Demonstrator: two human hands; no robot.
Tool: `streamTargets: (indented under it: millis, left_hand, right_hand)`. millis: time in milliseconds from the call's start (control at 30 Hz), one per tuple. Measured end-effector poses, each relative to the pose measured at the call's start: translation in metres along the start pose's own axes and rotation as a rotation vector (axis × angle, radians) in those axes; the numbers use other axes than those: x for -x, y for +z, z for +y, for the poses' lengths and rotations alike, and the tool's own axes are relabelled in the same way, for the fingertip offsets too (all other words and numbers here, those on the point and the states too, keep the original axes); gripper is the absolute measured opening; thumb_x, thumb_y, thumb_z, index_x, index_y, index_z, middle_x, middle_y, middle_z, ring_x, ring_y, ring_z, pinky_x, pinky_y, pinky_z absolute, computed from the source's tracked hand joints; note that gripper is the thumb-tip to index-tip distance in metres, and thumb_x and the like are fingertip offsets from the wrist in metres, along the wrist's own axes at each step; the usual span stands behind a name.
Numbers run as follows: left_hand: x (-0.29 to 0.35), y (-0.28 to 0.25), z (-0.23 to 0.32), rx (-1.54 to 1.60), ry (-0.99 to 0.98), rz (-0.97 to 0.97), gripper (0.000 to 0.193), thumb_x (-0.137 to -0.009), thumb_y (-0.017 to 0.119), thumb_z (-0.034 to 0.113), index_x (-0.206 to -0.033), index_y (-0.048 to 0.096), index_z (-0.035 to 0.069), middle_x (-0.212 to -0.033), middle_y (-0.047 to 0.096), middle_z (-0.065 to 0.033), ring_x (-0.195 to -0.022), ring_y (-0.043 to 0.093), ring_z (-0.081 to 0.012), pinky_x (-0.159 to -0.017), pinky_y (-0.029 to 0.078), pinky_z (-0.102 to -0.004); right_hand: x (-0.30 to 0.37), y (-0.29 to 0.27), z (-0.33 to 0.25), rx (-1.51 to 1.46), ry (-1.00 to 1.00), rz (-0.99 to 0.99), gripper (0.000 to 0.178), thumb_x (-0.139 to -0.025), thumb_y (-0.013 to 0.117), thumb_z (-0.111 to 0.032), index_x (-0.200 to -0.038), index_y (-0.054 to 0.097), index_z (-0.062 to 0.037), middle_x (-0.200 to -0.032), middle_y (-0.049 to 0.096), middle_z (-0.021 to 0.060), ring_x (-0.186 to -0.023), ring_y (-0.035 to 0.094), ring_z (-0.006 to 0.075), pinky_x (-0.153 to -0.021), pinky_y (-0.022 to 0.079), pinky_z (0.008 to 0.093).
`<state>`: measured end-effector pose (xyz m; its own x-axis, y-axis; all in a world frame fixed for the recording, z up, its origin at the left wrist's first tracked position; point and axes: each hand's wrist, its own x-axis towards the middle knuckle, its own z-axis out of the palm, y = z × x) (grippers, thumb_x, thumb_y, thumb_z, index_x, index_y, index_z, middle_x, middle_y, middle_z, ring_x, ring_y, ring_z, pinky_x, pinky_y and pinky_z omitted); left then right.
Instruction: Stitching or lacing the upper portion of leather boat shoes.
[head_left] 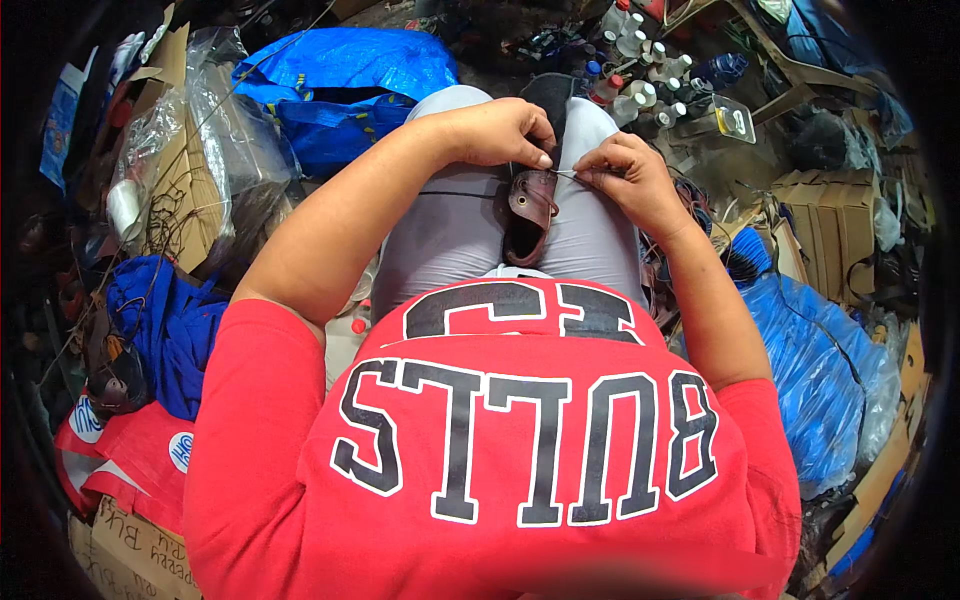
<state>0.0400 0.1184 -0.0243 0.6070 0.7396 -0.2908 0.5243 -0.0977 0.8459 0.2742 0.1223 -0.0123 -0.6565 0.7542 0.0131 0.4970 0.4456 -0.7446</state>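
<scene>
A dark brown leather shoe (527,235) with a metal eyelet rests in my lap between my thighs, its opening toward me. Over its far end, my left hand (505,132) is closed in a pinch, the thumb near a thin white thread (566,173). That short length of thread runs taut from the shoe to my right hand (632,180), which pinches it between thumb and forefinger. What the left fingers grip is too small to make out. A dark, elongated item (550,92) shows between my knees, partly behind my left hand.
Ahead to the left lies a blue bag (345,85); several plastic bottles (640,75) crowd the far right. Cardboard (840,230) and blue plastic sheeting (810,370) lie to my right. Clear plastic (215,110), blue cloth (170,320) and a white spool (124,208) are at left.
</scene>
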Motion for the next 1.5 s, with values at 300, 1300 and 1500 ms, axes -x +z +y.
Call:
streamTargets:
  millis: [300, 1300, 1500]
  left_hand:
    - [0.002, 0.006, -0.009, 0.235, 0.043, 0.073, 0.019, -0.078, 0.069, 0.015, -0.081, 0.060, -0.002, -0.086, 0.052, -0.0047, -0.086, 0.052, -0.0162, -0.079, 0.040, -0.0288]
    - [-0.001, -0.002, -0.003, 0.012, 0.110, -0.092, 0.026, -0.081, 0.062, 0.011, -0.107, 0.067, 0.007, -0.088, 0.056, -0.0069, -0.089, 0.051, -0.0207, -0.081, 0.041, -0.0302]
    - [0.005, -0.004, 0.009, -0.352, 0.221, 0.064, 0.027, -0.070, 0.069, 0.003, -0.096, 0.070, 0.008, -0.088, 0.057, -0.0103, -0.088, 0.057, -0.0272, -0.078, 0.046, -0.0348]
  right_hand:
    - [0.000, 0.008, 0.001, 0.135, -0.076, 0.062, 0.009, -0.071, 0.072, -0.015, -0.080, 0.072, -0.0155, -0.077, 0.063, 0.0009, -0.076, 0.053, 0.0212, -0.072, 0.041, 0.0330]
    - [-0.004, -0.012, -0.047, 0.575, -0.235, -0.192, 0.018, -0.073, 0.060, -0.006, -0.087, 0.068, -0.0159, -0.081, 0.056, 0.0054, -0.080, 0.057, 0.0225, -0.076, 0.038, 0.0358]
    - [-0.009, -0.011, -0.068, 0.883, -0.258, -0.306, 0.021, -0.072, 0.058, -0.005, -0.087, 0.070, -0.0154, -0.083, 0.056, 0.0090, -0.082, 0.058, 0.0239, -0.078, 0.040, 0.0360]
